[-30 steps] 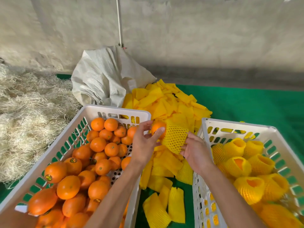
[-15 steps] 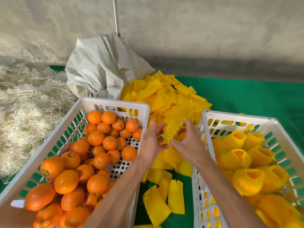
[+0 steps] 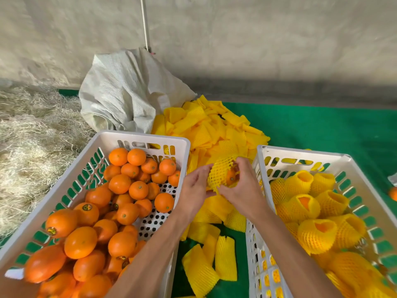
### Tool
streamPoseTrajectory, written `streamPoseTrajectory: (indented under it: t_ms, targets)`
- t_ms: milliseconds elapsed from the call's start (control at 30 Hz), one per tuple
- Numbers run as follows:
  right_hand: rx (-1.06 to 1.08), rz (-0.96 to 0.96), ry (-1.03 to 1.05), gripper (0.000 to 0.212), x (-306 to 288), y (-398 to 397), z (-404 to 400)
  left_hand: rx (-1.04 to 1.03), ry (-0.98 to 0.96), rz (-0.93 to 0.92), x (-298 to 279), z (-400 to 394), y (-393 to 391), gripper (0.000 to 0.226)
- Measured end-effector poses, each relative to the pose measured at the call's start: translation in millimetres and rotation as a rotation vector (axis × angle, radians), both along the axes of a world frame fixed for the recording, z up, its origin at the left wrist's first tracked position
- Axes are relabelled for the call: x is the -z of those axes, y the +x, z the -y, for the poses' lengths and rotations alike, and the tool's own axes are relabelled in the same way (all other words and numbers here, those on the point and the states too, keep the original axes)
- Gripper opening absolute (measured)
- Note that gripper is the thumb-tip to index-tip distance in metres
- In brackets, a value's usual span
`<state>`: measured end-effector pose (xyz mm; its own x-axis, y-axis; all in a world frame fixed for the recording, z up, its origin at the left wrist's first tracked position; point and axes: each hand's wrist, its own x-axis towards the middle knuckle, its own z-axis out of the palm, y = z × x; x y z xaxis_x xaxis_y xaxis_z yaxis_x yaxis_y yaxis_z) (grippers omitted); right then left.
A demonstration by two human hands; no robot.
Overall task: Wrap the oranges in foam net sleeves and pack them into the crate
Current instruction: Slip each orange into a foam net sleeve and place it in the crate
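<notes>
Stretching the foam net sleeve [image 3: 220, 175] over one orange [image 3: 231, 177] at centre frame, between the two crates. My left hand [image 3: 194, 191] has its fingers curled on the sleeve's left edge; my right hand [image 3: 241, 188] pinches the right edge, thumb and fingers hooked into the mesh. Orange is only partly covered, bare skin showing through the opening on the right.

To do this well, I reckon: pull both edges apart evenly, roll the mesh down past the widest part of the fruit, don't tear the net, keep the orange from popping out the open end.

Loose flat sleeves [image 3: 225, 257] lie on the green mat [image 3: 322, 125] at bottom centre. Lower left: white crate [image 3: 137, 138] of bare oranges [image 3: 120, 183]. Right: packing crate [image 3: 300, 155] holding already-wrapped oranges [image 3: 315, 235], room left near its far end. Beyond my hands, the main sleeve pile [image 3: 214, 125]; then a white woven sack [image 3: 126, 93] and straw [image 3: 32, 136] upper left.
</notes>
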<state>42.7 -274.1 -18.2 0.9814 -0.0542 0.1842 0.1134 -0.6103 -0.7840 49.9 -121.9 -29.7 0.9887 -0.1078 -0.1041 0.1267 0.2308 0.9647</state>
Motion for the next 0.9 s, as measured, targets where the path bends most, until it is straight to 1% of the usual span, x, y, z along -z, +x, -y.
streamPoseTrajectory:
  t_ms: [33, 100, 133, 167, 200, 233, 300, 367, 400, 433, 467, 567, 667, 700, 767, 800, 900]
  targets:
    - [-0.009, 0.044, -0.104, 0.068, 0.5, -1.3, -2.0, 0.038, 0.011, 0.029, 0.1, 0.1, -1.2, 0.038]
    - [-0.003, 0.134, -0.300, 0.064, 2.5, -2.3, -6.4, 0.120, 0.051, 0.077, 1.1, 2.1, -5.2, 0.049]
    - [0.011, 0.172, -0.365, 0.059, 3.4, -2.3, -8.2, 0.134, 0.086, 0.123, 3.9, 3.1, -5.0, 0.049]
    - [0.030, 0.194, -0.402, 0.055, 3.5, -2.5, -9.4, 0.129, 0.111, 0.164, 7.1, 3.9, -3.4, 0.041]
    - [0.054, 0.203, -0.419, 0.054, 2.4, -2.6, -10.2, 0.112, 0.109, 0.164, 6.5, 4.8, -2.9, 0.029]
    - [0.077, 0.213, -0.429, 0.056, 1.2, -2.5, -10.6, 0.092, 0.076, 0.132, 3.8, 6.0, -3.0, 0.026]
    - [0.095, 0.249, -0.430, 0.063, -0.2, -2.4, -11.7, 0.051, 0.012, 0.016, 0.7, 5.8, -1.8, 0.040]
    - [0.082, 0.277, -0.381, 0.068, -1.3, -3.7, -13.2, 0.033, -0.090, -0.100, 0.0, 3.7, 1.4, 0.045]
    - [0.069, 0.271, -0.346, 0.069, -1.7, -4.4, -13.9, 0.038, -0.139, -0.143, -0.8, 2.0, 2.5, 0.043]
    - [0.055, 0.254, -0.310, 0.070, -1.9, -5.2, -14.2, 0.045, -0.159, -0.166, -1.2, 0.7, 4.0, 0.042]
    - [0.036, 0.224, -0.271, 0.070, -1.4, -5.7, -14.2, 0.035, -0.139, -0.162, -1.7, 0.0, 4.8, 0.044]
    - [-0.035, 0.041, -0.082, 0.077, 0.9, -6.9, -12.4, -0.041, -0.075, -0.125, 1.4, -1.5, 4.2, 0.039]
    - [-0.113, -0.100, 0.153, 0.082, -2.8, -5.7, -11.2, -0.126, -0.155, -0.153, 2.8, -3.8, 5.3, 0.043]
    - [-0.140, -0.124, 0.248, 0.082, -4.1, -5.0, -11.7, -0.138, -0.207, -0.161, 2.8, -6.0, 6.3, 0.040]
    - [-0.161, -0.139, 0.402, 0.078, -3.7, -2.8, -12.5, -0.113, -0.304, -0.172, -0.1, -10.6, 7.3, 0.036]
    - [-0.155, -0.131, 0.429, 0.074, -3.0, -2.2, -12.5, -0.084, -0.338, -0.171, -2.4, -11.9, 7.1, 0.036]
    - [-0.129, -0.093, 0.409, 0.067, -2.1, -3.4, -11.4, 0.045, -0.367, -0.181, -8.7, -12.7, 6.7, 0.046]
